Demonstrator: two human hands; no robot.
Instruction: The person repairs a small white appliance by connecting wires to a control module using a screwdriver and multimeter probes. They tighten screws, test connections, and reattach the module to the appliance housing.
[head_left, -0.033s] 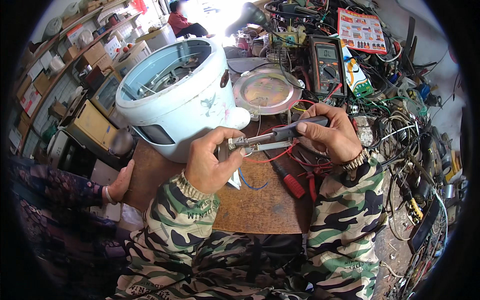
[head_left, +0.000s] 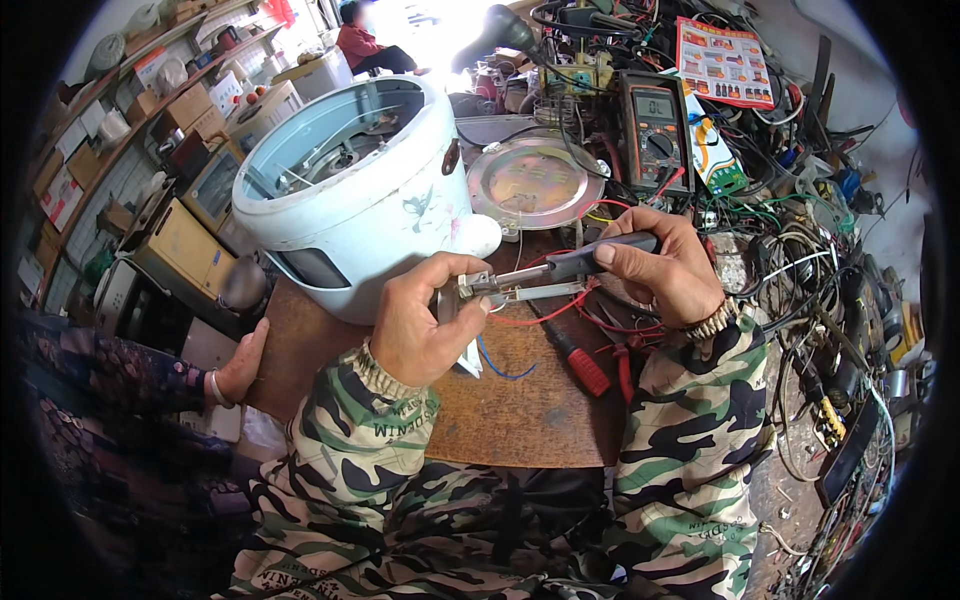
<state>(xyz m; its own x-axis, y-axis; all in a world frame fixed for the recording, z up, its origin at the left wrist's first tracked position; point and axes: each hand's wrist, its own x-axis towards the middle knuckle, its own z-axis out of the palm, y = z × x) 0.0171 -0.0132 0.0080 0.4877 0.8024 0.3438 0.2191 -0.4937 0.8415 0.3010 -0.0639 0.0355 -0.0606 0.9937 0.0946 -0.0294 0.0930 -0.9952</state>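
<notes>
My right hand (head_left: 668, 268) grips the black handle of a screwdriver (head_left: 572, 263). Its metal shaft points left and meets a small metal part (head_left: 472, 288), pinched between the thumb and fingers of my left hand (head_left: 422, 322). My fingers hide much of that part. A pale, narrow strip-like piece (head_left: 548, 292) runs from it toward my right hand, with thin red wires alongside. Below, on the brown board (head_left: 500, 425), lies a red-handled screwdriver (head_left: 584, 369). A blue wire (head_left: 512, 375) curls under my left hand.
A pale blue round appliance body (head_left: 400, 205), open on top, stands behind my left hand. Behind my hands lies a round metal plate (head_left: 535, 185), beside a multimeter (head_left: 655, 130). Tangled cables (head_left: 790, 260) crowd the right. Another person's hand (head_left: 240, 368) rests at the board's left edge.
</notes>
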